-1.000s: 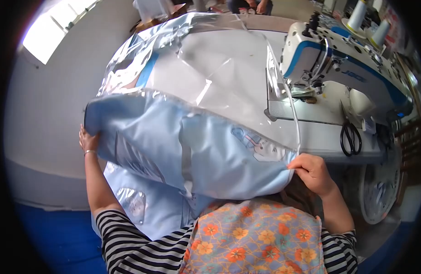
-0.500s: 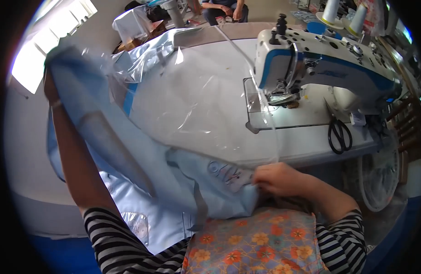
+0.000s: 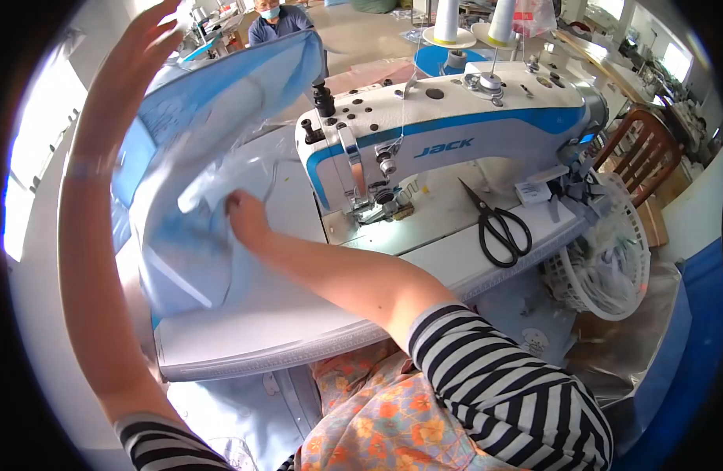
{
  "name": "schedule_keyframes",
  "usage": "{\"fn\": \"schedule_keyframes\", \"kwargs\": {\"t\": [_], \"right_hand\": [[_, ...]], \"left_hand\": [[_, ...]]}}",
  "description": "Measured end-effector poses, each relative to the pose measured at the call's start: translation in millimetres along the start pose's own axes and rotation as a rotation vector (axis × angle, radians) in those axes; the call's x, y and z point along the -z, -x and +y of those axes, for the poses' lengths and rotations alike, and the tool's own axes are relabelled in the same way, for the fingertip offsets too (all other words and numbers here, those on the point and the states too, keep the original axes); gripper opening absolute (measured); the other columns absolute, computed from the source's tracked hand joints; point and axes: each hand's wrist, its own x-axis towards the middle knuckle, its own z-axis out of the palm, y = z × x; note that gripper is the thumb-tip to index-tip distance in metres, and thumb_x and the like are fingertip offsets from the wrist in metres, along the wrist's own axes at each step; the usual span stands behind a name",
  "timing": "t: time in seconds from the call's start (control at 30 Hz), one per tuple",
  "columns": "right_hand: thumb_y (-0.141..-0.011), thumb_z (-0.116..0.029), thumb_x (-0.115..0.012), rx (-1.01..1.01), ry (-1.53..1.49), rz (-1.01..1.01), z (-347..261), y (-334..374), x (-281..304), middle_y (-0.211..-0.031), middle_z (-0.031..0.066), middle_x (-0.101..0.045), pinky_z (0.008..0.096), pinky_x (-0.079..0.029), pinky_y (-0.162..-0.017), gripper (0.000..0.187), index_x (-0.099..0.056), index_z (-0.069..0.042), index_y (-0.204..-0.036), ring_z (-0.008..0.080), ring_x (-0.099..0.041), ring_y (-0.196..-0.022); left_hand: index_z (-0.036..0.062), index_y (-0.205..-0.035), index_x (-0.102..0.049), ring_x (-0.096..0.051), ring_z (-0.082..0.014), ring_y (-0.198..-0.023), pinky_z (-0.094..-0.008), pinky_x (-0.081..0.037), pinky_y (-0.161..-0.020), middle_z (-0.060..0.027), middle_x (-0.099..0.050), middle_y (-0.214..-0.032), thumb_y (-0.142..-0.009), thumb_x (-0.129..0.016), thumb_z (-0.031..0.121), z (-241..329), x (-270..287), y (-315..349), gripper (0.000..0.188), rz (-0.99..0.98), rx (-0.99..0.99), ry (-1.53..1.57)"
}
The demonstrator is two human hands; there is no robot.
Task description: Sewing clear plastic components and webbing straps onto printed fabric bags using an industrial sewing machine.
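Observation:
A light blue cloth (image 3: 169, 235), smeared by motion, billows up over the left part of the sewing table, with clear plastic film showing about it. My left hand (image 3: 146, 43) is raised high at the upper left, fingers stretched out and apart, beside the cloth's upper edge. Lower down, my right hand (image 3: 249, 221) reaches left across the table, its fingers closed on the cloth near the middle of the bundle. Just right of that hand stands a white and blue sewing machine (image 3: 448, 129), its needle area lit. Black-handled scissors (image 3: 503, 235) lie on the table right of the needle.
White thread cones (image 3: 448, 23) stand behind the machine. A white plastic basket (image 3: 605, 267) with clear film hangs by the table's right end, near a wooden chair (image 3: 644, 153). A masked person (image 3: 279, 23) sits beyond the table. More blue cloth (image 3: 259, 400) lies below the front edge.
My right hand has moved from the lap area up and left over the table, carrying cloth with it. The left hand has risen. The view has shifted, showing the machine more centrally.

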Motion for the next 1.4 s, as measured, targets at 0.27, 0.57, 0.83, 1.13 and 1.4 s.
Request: {"fn": "schedule_keyframes", "kwargs": {"t": [0.27, 0.57, 0.83, 1.13, 1.4], "right_hand": [[-0.083, -0.006, -0.062, 0.36, 0.29, -0.679, -5.9, 88.2, 168.3, -0.135, 0.0232, -0.049, 0.043, -0.039, -0.108, 0.05, -0.048, 0.001, -0.13, 0.0375, -0.047, -0.128], [-0.085, 0.004, -0.058, 0.45, 0.656, -0.559, -77.9, 163.6, 314.3, -0.121, 0.0159, -0.063, 0.0394, -0.045, -0.1, 0.023, -0.064, 0.002, -0.106, 0.0319, -0.058, -0.116], [-0.093, 0.006, -0.051, 0.42, 0.845, -0.587, -67.9, 172.5, 325.8, -0.124, 0.0156, -0.062, 0.0363, -0.044, -0.1, 0.022, -0.064, 0.003, -0.111, 0.0285, -0.059, -0.117], [-0.091, 0.008, -0.048, 0.562, 0.936, -0.525, -66.2, 173.7, 314.3, -0.122, 0.0185, -0.063, 0.0386, -0.046, -0.098, 0.026, -0.063, 0.006, -0.112, 0.0319, -0.061, -0.113], [-0.093, 0.008, -0.048, 0.603, 0.955, -0.46, -56.1, 181.4, 308.3, -0.121, 0.0196, -0.063, 0.0395, -0.047, -0.097, 0.024, -0.062, 0.007, -0.112, 0.0327, -0.061, -0.112]], "left_hand": [[-0.0022, -0.113, -0.061, -0.062, -0.0371, -0.102, -0.0483, -0.052, -0.087, -0.0255, -0.062, -0.112, -0.089, -0.056, 0.001, 38.7, -61.6, 383.3, 0.025, 0.221, 0.054, -0.247], [0.0014, -0.12, -0.057, -0.051, -0.0387, -0.117, -0.0447, -0.041, -0.101, -0.0201, -0.055, -0.126, -0.079, -0.061, 0.007, 65.8, -203.8, 679.7, 0.042, 0.091, 1.247, -0.504], [0.0005, -0.13, -0.049, -0.044, -0.0385, -0.127, -0.0483, -0.036, -0.106, -0.0206, -0.049, -0.136, -0.076, -0.067, 0.016, 16.8, -211.5, 711.9, 0.059, 0.092, 1.226, -0.758], [0.0034, -0.118, -0.058, -0.05, -0.0334, -0.122, -0.0477, -0.043, -0.096, -0.0142, -0.054, -0.131, -0.081, -0.056, 0.008, -65.0, -194.6, 735.7, 0.038, -0.13, 1.489, -0.688], [0.0032, -0.118, -0.059, -0.051, -0.0365, -0.121, -0.0469, -0.045, -0.097, -0.0207, -0.054, -0.13, -0.074, -0.066, 0.019, 9.6, -205.6, 720.4, 0.047, -0.218, 1.259, -0.714]]}}
